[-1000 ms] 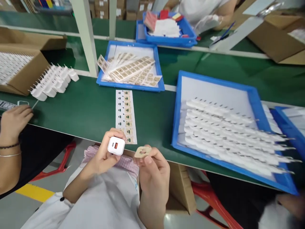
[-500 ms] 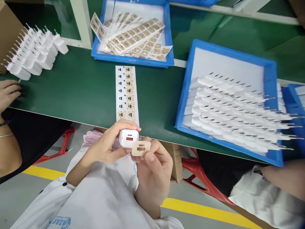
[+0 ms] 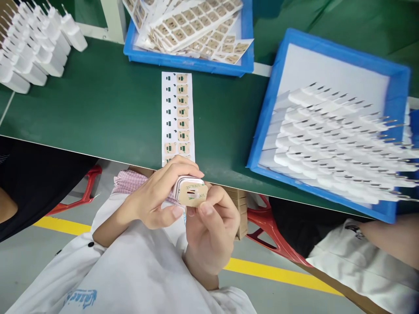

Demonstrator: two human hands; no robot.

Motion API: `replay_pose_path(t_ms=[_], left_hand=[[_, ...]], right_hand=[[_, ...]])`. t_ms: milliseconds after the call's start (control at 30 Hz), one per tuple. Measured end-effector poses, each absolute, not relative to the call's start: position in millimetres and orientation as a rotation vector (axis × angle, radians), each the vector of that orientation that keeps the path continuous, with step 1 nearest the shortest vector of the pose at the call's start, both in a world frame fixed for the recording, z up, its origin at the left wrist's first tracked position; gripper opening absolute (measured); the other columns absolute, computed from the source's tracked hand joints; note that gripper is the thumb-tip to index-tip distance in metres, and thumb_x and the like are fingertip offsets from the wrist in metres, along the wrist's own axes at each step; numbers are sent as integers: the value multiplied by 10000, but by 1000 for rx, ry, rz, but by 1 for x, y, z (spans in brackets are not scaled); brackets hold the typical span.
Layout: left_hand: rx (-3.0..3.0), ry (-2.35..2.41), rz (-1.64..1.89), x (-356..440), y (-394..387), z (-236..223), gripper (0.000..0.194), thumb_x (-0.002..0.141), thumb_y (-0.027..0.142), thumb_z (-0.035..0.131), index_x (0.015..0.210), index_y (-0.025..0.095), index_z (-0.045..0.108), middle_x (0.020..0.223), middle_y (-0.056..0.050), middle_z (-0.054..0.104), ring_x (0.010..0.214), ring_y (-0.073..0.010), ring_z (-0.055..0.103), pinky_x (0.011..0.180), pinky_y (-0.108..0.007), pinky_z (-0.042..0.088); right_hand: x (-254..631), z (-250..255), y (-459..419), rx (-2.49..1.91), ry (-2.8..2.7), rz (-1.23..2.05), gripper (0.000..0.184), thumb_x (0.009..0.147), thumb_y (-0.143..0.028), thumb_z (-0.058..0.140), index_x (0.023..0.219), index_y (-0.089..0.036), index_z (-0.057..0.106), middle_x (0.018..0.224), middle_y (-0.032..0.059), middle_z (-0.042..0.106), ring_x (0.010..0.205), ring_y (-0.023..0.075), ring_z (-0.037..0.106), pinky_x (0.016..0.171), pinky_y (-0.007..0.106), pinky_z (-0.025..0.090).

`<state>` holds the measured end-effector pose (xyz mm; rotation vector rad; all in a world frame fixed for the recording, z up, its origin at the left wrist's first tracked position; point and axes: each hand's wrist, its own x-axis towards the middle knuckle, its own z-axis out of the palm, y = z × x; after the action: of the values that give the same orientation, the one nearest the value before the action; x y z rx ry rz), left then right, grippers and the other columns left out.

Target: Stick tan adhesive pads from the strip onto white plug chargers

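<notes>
My left hand (image 3: 159,192) is closed around a white charger (image 3: 177,190), its port face turned toward me. Between the thumb and fingers of my right hand (image 3: 212,222) is a tan adhesive sticker (image 3: 194,196) with small cut-outs. The sticker lies over the port face and covers most of it; whether it is stuck down I cannot tell. Just beyond my hands, on the green bench, lies a white sticker sheet (image 3: 178,117). Tan stickers fill its right column, while most of the left column is bare backing.
A blue tray (image 3: 188,65) of sticker sheets stands at the back. To the right, another blue tray (image 3: 255,148) holds rows of white chargers (image 3: 334,152) with metal prongs. More white chargers (image 3: 42,56) stand at the far left. People sit on both sides.
My right hand has brought the sticker from beside the charger to over its port face. The view has shifted, and the neighbour's hand at the left has left the bench.
</notes>
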<state>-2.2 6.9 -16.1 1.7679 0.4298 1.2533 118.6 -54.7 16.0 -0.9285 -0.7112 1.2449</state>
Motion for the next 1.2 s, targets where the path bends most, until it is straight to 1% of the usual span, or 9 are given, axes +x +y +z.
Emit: replay_pose_path(t_ms=[100, 300, 533, 633, 767, 933, 1200], left_hand=[[1789, 422, 1251, -2, 8, -15, 478, 971, 530, 537, 1324, 210, 506, 1059, -83, 557, 1024, -255, 576, 857, -436, 546], [1801, 450, 1247, -3, 8, -14, 463, 979, 537, 524, 1319, 224, 494, 1065, -82, 553, 1011, -259, 581, 833, -442, 547], [1815, 473, 1239, -2, 9, -13, 456, 983, 544, 509, 1303, 219, 499, 1069, -83, 559, 998, -251, 583, 826, -437, 550], [1820, 472, 1237, -2, 9, -12, 452, 991, 536, 499, 1297, 204, 499, 1082, -89, 555, 1001, -246, 579, 831, -431, 548], [1799, 510, 1201, -2, 8, -11, 446, 993, 555, 496, 1286, 219, 503, 1090, -86, 555, 1013, -253, 583, 847, -444, 544], [1802, 490, 1220, -3, 8, -10, 453, 994, 550, 498, 1284, 202, 509, 1082, -88, 553, 1002, -247, 579, 842, -430, 537], [1815, 524, 1236, 0, 8, -10, 429, 1000, 545, 469, 1274, 217, 508, 1078, -83, 563, 982, -243, 575, 831, -423, 536]], right_hand=[[117, 18, -54, -966, -711, 1240, 329, 897, -353, 742, 665, -224, 548, 610, -40, 462, 571, 119, 395, 572, 271, 349], [117, 17, -53, -1045, -736, 1214, 401, 885, -429, 745, 645, -229, 493, 590, -42, 444, 552, 124, 390, 559, 282, 350], [118, 19, -51, -1009, -739, 1224, 367, 912, -377, 720, 662, -227, 497, 588, -44, 449, 549, 120, 379, 563, 279, 341], [118, 20, -51, -1037, -750, 1214, 375, 909, -390, 720, 660, -228, 490, 585, -44, 447, 545, 121, 378, 558, 280, 340], [118, 18, -51, -1076, -752, 1204, 382, 904, -405, 720, 660, -231, 485, 585, -44, 446, 539, 122, 379, 558, 285, 345], [118, 18, -51, -1046, -742, 1195, 354, 908, -371, 721, 668, -230, 502, 593, -46, 448, 535, 116, 377, 547, 276, 336], [117, 16, -51, -1017, -725, 1182, 331, 915, -345, 722, 682, -228, 519, 603, -45, 454, 555, 114, 391, 553, 268, 340]])
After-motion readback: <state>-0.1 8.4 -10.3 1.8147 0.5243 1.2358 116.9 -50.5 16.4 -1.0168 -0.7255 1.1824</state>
